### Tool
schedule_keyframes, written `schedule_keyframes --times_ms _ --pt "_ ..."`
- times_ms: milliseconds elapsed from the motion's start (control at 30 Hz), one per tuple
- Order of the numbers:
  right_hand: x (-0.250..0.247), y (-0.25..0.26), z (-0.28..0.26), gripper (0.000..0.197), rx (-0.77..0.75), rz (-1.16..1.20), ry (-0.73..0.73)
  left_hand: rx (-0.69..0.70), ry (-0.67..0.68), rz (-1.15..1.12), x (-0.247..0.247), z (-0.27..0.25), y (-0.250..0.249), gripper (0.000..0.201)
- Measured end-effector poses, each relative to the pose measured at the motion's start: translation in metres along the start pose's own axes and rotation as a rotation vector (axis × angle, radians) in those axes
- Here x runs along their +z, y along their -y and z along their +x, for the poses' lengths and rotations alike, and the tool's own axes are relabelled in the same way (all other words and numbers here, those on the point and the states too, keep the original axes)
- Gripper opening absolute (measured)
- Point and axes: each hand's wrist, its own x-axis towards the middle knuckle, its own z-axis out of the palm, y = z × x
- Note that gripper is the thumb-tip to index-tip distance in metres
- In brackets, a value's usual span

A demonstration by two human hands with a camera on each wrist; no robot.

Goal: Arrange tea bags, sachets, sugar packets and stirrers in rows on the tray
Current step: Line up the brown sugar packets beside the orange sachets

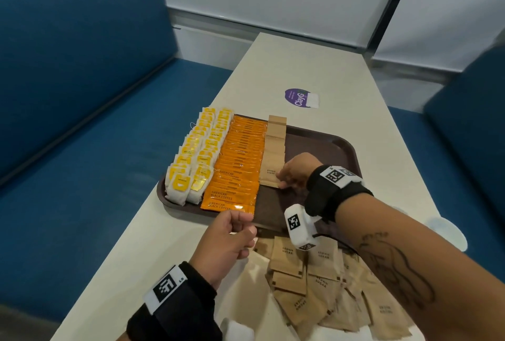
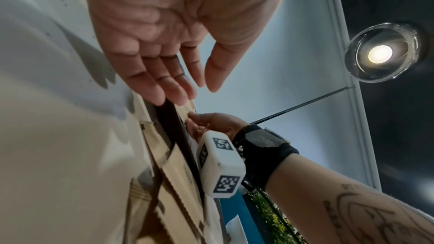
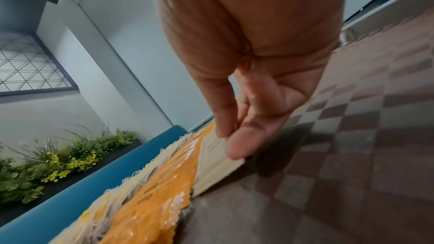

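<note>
A brown tray (image 1: 314,143) holds two rows of yellow tea bags (image 1: 196,154), a row of orange coffee sachets (image 1: 240,160) and a row of brown sugar packets (image 1: 274,146). My right hand (image 1: 284,179) pinches the nearest brown sugar packet (image 1: 269,174) at the near end of that row. In the right wrist view, thumb and finger of the right hand (image 3: 229,142) hold the packet (image 3: 216,159) by its edge, beside the sachets (image 3: 169,183). My left hand (image 1: 246,226) hovers at the tray's front rim. Its fingers (image 2: 178,84) are relaxed and hold nothing.
A loose pile of brown sugar packets (image 1: 314,286) lies on the pale table (image 1: 314,67) in front of the tray. A purple sticker (image 1: 297,97) sits beyond the tray. Blue benches (image 1: 82,94) flank the table. The tray's right half is bare.
</note>
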Motion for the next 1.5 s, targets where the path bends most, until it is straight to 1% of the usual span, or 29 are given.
schedule_keyframes --times_ms 33,100,167,200,267,333,367,433,467,533,633,733,800,933,1067,1100,1167,1200,1300,1367,1500 --pt "0.0 -0.001 -0.001 0.01 -0.013 0.034 -0.004 0.001 0.002 0.004 0.0 0.0 -0.001 0.014" --pt "-0.002 -0.005 -0.006 0.02 -0.037 0.097 -0.024 0.0 0.009 0.016 0.0 -0.001 -0.001 0.014" --pt "-0.011 -0.01 -0.019 0.026 -0.053 0.173 -0.033 0.001 0.016 0.041 0.0 -0.002 -0.001 0.014" --pt "-0.017 -0.013 -0.028 0.026 -0.086 0.215 -0.042 0.006 0.022 0.057 0.0 -0.004 -0.001 0.014" --pt "-0.031 -0.026 -0.054 0.024 -0.223 0.252 -0.096 0.022 0.035 0.123 0.002 -0.008 0.0 0.016" --pt "-0.04 -0.048 -0.086 0.023 -0.369 0.212 -0.191 0.027 0.039 0.192 0.006 -0.013 0.0 0.02" --pt "-0.039 -0.062 -0.099 0.023 -0.411 0.183 -0.247 0.02 0.039 0.215 0.007 -0.015 0.001 0.022" --pt "-0.028 -0.098 -0.12 0.026 -0.428 0.117 -0.343 0.0 0.056 0.278 0.01 -0.018 0.003 0.029" --pt "-0.019 -0.115 -0.126 0.028 -0.419 0.072 -0.358 -0.01 0.065 0.315 0.012 -0.019 0.004 0.035" --pt "0.001 -0.145 -0.131 0.04 -0.408 -0.048 -0.313 -0.031 0.098 0.364 0.018 -0.022 0.004 0.044" --pt "0.026 -0.167 -0.137 0.065 -0.422 -0.249 -0.22 -0.05 0.151 0.414 0.031 -0.029 0.006 0.052" --pt "0.04 -0.175 -0.139 0.074 -0.474 -0.342 -0.173 -0.063 0.177 0.394 0.041 -0.033 0.01 0.051" --pt "0.045 -0.177 -0.138 0.074 -0.464 -0.363 -0.172 -0.072 0.182 0.379 0.046 -0.034 0.011 0.053" --pt "0.049 -0.175 -0.138 0.069 -0.485 -0.392 -0.205 -0.106 0.171 0.399 0.049 -0.029 0.01 0.072" --pt "0.05 -0.173 -0.14 0.062 -0.494 -0.38 -0.233 -0.157 0.126 0.355 0.05 -0.019 0.014 0.082" --pt "0.05 -0.172 -0.141 0.059 -0.493 -0.371 -0.237 -0.148 0.103 0.363 0.051 -0.016 0.016 0.079" --pt "0.049 -0.171 -0.142 0.054 -0.496 -0.348 -0.246 -0.113 0.075 0.401 0.054 -0.013 0.02 0.06" --pt "0.049 -0.171 -0.143 0.05 -0.501 -0.338 -0.25 -0.1 0.078 0.427 0.056 -0.012 0.022 0.054" --pt "0.049 -0.173 -0.143 0.046 -0.516 -0.314 -0.261 -0.083 0.092 0.491 0.064 -0.01 0.03 0.051" --pt "0.05 -0.176 -0.141 0.046 -0.52 -0.286 -0.269 -0.067 0.056 0.523 0.068 -0.009 0.033 0.048" --pt "0.057 -0.18 -0.138 0.039 -0.534 -0.192 -0.307 -0.013 -0.023 0.561 0.077 -0.011 0.033 0.042"
